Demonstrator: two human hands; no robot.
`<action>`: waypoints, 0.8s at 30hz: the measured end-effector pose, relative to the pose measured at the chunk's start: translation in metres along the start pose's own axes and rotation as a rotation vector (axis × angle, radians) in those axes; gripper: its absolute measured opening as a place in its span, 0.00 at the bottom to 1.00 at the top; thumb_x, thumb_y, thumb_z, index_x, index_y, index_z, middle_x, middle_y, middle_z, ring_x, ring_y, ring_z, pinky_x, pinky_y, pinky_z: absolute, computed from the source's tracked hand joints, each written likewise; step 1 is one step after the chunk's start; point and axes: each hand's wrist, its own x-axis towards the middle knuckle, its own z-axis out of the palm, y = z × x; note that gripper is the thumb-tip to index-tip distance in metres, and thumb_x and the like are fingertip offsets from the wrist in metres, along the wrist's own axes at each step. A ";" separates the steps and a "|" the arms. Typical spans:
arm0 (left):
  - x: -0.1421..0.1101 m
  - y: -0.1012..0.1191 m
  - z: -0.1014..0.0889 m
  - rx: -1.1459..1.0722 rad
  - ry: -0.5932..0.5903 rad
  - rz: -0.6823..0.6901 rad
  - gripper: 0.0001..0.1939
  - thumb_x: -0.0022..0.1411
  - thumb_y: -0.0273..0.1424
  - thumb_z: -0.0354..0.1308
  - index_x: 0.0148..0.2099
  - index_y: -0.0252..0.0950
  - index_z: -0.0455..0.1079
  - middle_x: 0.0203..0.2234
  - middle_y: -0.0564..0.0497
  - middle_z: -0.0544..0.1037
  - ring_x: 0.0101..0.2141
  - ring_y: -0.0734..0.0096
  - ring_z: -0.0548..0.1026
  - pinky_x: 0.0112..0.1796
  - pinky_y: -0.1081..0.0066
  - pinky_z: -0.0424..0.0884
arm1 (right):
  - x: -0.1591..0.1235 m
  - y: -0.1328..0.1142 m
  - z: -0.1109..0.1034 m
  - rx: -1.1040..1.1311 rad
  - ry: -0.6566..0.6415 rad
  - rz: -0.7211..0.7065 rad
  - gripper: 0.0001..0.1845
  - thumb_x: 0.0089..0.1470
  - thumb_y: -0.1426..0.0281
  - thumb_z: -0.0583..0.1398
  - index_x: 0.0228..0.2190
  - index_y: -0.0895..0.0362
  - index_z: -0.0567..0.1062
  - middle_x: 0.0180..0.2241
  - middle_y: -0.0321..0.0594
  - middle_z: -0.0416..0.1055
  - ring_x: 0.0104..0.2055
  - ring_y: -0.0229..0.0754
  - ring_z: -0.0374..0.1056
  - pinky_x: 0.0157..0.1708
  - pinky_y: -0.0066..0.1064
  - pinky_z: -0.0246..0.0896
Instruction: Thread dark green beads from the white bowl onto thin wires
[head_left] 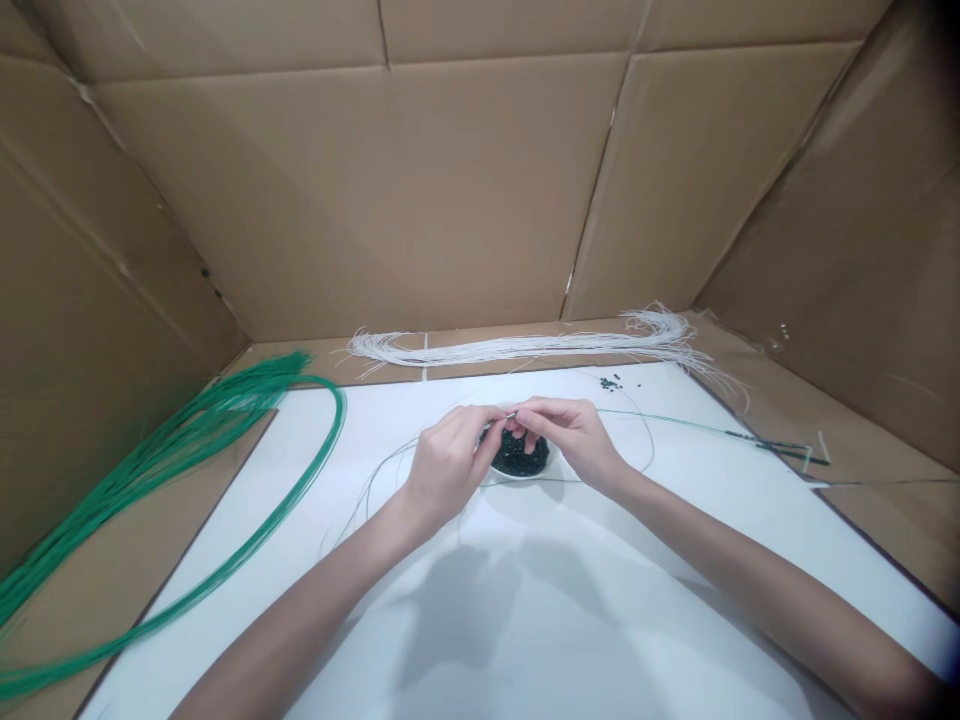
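Flanking the dark-filled bowl (520,476): green strands (180,432) left, cardboard (847,390) right.

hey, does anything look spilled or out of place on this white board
A few small dark bits lie scattered on the white board, beyond the right hand and outside the bowl of dark pieces; they may be spilled.

Bright, cool light washes the white board (480,620) pale, with soft shadows toward six o'clock. Fine detail blurs at the fingertips (517,415); the corner at one o'clock darkens.
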 end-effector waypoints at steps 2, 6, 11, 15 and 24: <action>0.000 0.001 0.001 -0.027 0.003 -0.011 0.06 0.61 0.29 0.47 0.37 0.37 0.65 0.28 0.52 0.74 0.28 0.76 0.70 0.32 0.76 0.65 | 0.001 0.001 0.000 0.018 0.033 0.001 0.12 0.43 0.63 0.62 0.29 0.58 0.78 0.24 0.37 0.72 0.20 0.32 0.64 0.23 0.27 0.64; 0.000 0.002 0.001 -0.071 -0.011 -0.065 0.05 0.61 0.29 0.47 0.36 0.37 0.64 0.28 0.53 0.74 0.27 0.78 0.69 0.31 0.78 0.64 | 0.002 0.005 0.000 0.110 0.079 -0.013 0.10 0.38 0.65 0.65 0.25 0.58 0.76 0.22 0.36 0.72 0.20 0.33 0.66 0.22 0.27 0.65; 0.000 0.002 -0.001 -0.090 -0.019 -0.133 0.06 0.61 0.31 0.47 0.36 0.37 0.65 0.28 0.53 0.74 0.25 0.79 0.68 0.29 0.77 0.64 | 0.002 0.011 -0.003 0.159 0.040 0.015 0.08 0.39 0.68 0.65 0.25 0.58 0.77 0.21 0.37 0.73 0.23 0.34 0.68 0.28 0.29 0.65; 0.000 0.002 -0.001 -0.091 -0.022 -0.132 0.06 0.61 0.31 0.47 0.36 0.37 0.65 0.27 0.53 0.74 0.25 0.79 0.68 0.29 0.77 0.64 | 0.002 0.011 -0.005 0.180 0.024 0.011 0.09 0.37 0.70 0.67 0.26 0.58 0.77 0.24 0.37 0.73 0.25 0.34 0.67 0.29 0.29 0.65; -0.001 -0.001 0.003 -0.113 0.027 -0.061 0.04 0.60 0.28 0.49 0.37 0.37 0.64 0.29 0.55 0.74 0.27 0.80 0.69 0.29 0.79 0.65 | 0.002 0.014 -0.005 0.193 0.001 -0.008 0.08 0.40 0.70 0.65 0.27 0.58 0.76 0.25 0.36 0.71 0.20 0.31 0.62 0.22 0.25 0.59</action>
